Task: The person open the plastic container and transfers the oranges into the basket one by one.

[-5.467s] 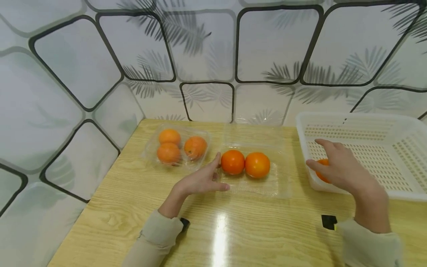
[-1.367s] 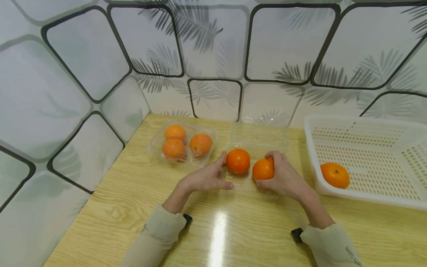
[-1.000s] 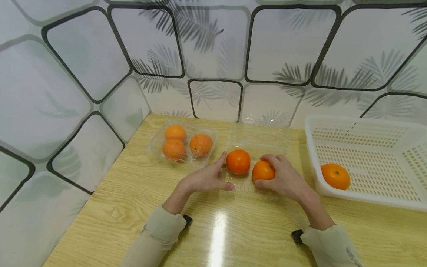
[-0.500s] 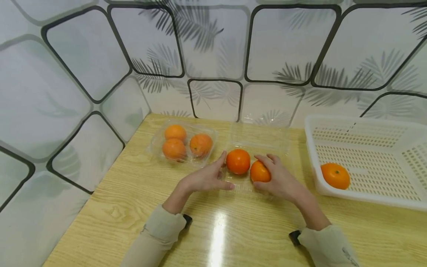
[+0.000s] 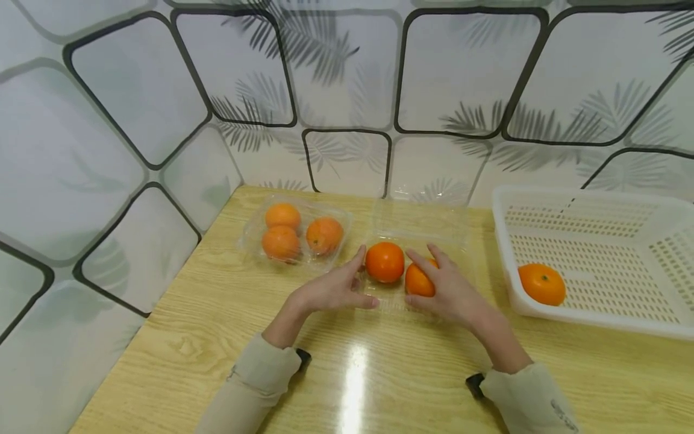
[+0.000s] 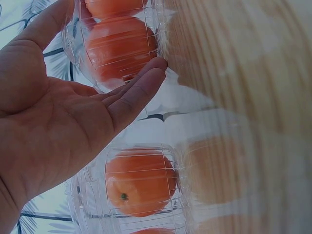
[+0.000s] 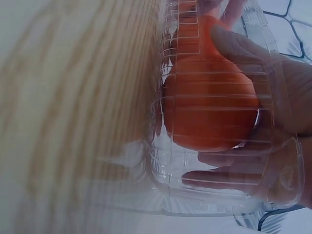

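An open clear plastic clamshell box (image 5: 420,223) stands mid-table with its lid raised behind. Two oranges sit side by side in its base: the left orange (image 5: 385,262) and the right orange (image 5: 418,281). Spread around the right orange, my right hand (image 5: 455,295) has its fingers fairly straight; the right wrist view shows that orange (image 7: 209,109) through the box wall, with a small gap to the lower fingers (image 7: 219,178). My left hand (image 5: 331,292) lies at the box's left side. Its fingers are straight against the clear wall, with no fruit in the grasp.
Another clear box (image 5: 249,238) with three oranges stands at the left rear. To the right is a white slotted basket (image 5: 504,253) holding one orange (image 5: 542,284). A patterned wall (image 5: 347,72) rises behind the wooden table (image 5: 217,325).
The right hand has moved from the basket to the box. It has shifted the right orange left against the other orange, and its fingers have loosened. The left hand stays put.
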The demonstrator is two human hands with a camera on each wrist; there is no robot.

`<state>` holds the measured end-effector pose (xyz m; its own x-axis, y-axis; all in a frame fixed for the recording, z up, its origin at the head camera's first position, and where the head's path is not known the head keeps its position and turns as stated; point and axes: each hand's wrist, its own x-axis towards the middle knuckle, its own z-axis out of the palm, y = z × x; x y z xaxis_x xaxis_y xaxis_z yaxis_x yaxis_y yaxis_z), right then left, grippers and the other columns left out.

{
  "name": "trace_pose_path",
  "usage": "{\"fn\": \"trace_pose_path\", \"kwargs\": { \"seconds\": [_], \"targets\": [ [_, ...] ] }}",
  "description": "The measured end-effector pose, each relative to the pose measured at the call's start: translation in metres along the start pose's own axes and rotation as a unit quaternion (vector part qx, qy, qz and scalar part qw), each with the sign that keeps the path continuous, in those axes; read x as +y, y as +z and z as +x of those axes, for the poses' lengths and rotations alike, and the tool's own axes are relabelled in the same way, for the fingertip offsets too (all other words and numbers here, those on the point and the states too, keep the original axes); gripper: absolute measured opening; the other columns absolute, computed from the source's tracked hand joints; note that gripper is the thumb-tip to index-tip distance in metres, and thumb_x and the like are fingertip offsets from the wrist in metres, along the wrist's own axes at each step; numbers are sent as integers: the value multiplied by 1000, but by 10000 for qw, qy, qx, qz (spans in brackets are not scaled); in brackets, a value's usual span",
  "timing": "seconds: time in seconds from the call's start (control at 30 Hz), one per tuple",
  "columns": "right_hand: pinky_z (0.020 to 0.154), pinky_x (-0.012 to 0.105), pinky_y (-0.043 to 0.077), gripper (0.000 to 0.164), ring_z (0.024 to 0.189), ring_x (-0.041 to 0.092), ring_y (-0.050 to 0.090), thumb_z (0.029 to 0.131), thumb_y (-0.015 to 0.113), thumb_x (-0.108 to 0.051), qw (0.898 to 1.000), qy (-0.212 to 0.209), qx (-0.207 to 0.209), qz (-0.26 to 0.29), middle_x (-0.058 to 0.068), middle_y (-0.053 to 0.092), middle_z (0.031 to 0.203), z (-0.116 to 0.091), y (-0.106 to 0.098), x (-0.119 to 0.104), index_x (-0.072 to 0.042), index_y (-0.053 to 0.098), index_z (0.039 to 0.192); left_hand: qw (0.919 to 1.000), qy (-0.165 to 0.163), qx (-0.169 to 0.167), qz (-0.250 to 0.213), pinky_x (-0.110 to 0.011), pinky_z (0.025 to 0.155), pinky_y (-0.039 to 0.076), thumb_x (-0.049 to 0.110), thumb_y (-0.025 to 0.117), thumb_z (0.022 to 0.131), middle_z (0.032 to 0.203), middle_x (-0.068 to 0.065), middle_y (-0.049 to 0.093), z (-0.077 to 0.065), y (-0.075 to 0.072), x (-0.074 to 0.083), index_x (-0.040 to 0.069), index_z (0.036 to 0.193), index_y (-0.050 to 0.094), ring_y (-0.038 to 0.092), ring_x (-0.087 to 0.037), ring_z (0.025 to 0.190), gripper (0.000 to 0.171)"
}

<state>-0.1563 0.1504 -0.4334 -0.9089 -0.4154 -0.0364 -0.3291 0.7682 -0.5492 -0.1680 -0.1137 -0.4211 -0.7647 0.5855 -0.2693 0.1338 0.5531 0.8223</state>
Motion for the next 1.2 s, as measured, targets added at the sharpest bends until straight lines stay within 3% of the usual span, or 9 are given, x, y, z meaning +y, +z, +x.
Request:
{"fn": "trace_pose_path", "kwargs": {
  "seconds": [0.17,0.57,0.83,1.2],
  "targets": [
    [95,70,40,87,139,59,21,88,76,-33,9998,-73,-6,-175,28,4,162,0,2,-1,-18,28,158,10000,-3,8,6,-42,108,41,33,74,90,162,-15,23,0,0,0,11,159,-10,50,-30,130,110],
    [94,75,36,77,139,60,21,95,68,-30,9994,-115,-60,-331,28,-2,162,-2,4,-2,-25,25,159,10000,-45,30,9,-43,108,41,33,74,91,162,-15,21,1,1,-1,12,159,-10,48,-33,132,110],
    [92,72,41,70,139,59,21,98,63,-25,9990,-112,13,-429,31,5,160,-3,5,-4,-19,28,158,10000,-2,7,64,-43,108,41,34,73,91,160,-17,26,1,1,-1,12,159,-10,48,-33,132,110],
    [82,69,48,52,125,67,33,100,59,-18,9986,-109,219,-469,36,17,152,-3,6,-6,-14,41,148,10000,-3,2,36,-43,108,41,36,74,90,159,-17,29,1,1,-1,13,159,-11,49,-33,132,111]
  ]
}}
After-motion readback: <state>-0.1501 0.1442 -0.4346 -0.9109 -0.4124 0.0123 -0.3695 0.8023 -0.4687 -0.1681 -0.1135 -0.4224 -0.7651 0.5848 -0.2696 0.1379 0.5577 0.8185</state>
